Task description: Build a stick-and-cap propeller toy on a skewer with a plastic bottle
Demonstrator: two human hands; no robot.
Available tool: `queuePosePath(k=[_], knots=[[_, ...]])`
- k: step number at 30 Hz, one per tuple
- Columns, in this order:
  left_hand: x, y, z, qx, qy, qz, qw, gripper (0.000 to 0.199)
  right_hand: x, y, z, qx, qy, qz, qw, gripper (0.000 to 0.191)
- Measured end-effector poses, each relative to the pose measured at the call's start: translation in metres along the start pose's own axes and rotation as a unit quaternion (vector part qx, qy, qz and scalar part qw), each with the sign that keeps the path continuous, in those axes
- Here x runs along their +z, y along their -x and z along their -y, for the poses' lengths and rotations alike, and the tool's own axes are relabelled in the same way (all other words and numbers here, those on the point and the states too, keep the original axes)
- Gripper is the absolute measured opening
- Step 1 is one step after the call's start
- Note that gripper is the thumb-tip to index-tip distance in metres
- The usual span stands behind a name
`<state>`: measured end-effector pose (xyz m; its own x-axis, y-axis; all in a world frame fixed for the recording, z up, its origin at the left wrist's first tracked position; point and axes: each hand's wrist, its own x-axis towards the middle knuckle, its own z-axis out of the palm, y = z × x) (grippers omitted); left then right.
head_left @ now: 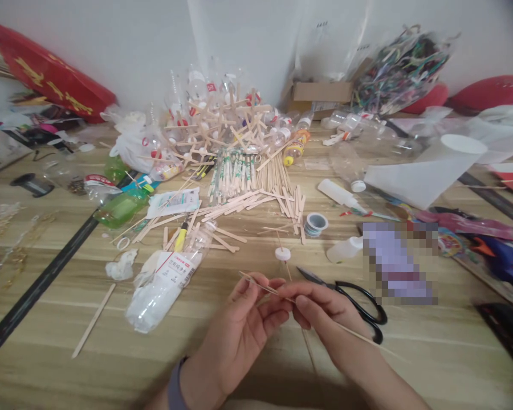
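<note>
Near the front of the wooden table, my left hand (250, 319) pinches the left end of a thin wooden skewer (354, 331). My right hand (325, 316) grips the same skewer further along, and its long end runs out to the lower right. Another thin stick (306, 344) passes under my hands, with a white bottle cap (283, 254) on its upper part and a short crosspiece near the top. Black-handled scissors (354, 296) lie beside my right hand, partly behind it.
A clear bottle with a white label (171, 279) lies to the left, near a loose flat stick (94, 320). Piled wooden sticks (248, 202) and bottles stand behind. A tape roll (316, 224) and a small white bottle (345, 249) are beyond the scissors.
</note>
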<state>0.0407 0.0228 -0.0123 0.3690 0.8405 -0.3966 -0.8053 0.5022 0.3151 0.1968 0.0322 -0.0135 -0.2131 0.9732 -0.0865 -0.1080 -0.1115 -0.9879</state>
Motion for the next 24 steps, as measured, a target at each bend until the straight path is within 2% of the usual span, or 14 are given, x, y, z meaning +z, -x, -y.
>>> queuePosePath(k=[8,12,16,21,24], knots=[[0.004,0.004,0.001,0.024,-0.077,-0.015,0.997,0.017,-0.001,-0.002,-0.009,0.031,-0.107,0.018,0.994,0.021],[0.01,0.005,0.005,0.054,-0.095,-0.011,0.994,0.015,0.005,0.0,-0.008,-0.009,-0.097,0.013,0.995,0.016],[0.011,0.004,0.009,0.046,-0.1,0.008,0.994,0.014,0.009,0.004,-0.009,-0.049,-0.082,0.001,0.995,0.015],[0.009,0.002,0.011,0.026,-0.1,0.021,0.994,0.02,0.008,0.007,-0.013,0.02,-0.129,0.037,0.991,0.019],[0.009,0.002,0.012,0.028,-0.09,0.025,0.995,0.019,0.009,0.006,-0.012,0.035,-0.172,0.034,0.984,0.018]])
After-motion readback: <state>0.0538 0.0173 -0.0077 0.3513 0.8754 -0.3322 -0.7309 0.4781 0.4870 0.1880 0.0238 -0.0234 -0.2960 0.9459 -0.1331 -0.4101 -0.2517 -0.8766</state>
